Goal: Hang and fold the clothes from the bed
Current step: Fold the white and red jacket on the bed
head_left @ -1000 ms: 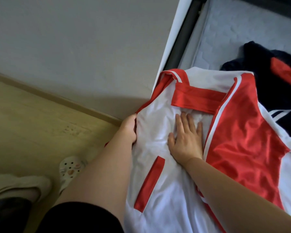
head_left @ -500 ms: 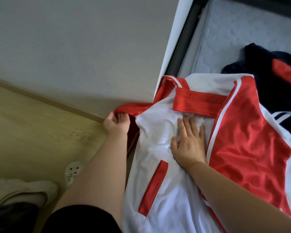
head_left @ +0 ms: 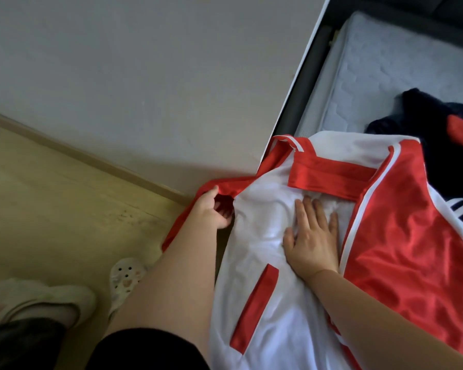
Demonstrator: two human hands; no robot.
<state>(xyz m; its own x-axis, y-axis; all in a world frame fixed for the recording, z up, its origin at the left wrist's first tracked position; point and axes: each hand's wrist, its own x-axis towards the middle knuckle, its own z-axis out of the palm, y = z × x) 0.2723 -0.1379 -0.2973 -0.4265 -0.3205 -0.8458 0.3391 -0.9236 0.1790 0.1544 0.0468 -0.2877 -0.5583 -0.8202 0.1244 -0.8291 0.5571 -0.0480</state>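
L hand [head_left: 211, 212] pulled glossy red sleeve [head_left: 229, 184] out; R hand [head_left: 313, 241] presses jacket [head_left: 267, 329].

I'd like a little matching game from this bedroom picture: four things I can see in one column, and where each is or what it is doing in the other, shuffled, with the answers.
Column one
1. left hand
2. right hand
3. dark navy garment
4. white perforated clog

Column two
A. on the wooden floor
B. pressing flat on the white front of the red and white jacket
C. lying on the quilted mattress beyond the jacket
D. gripping the jacket's red sleeve at the bed's edge

Pairs: 1-D, 2-B, 3-C, 4-A.
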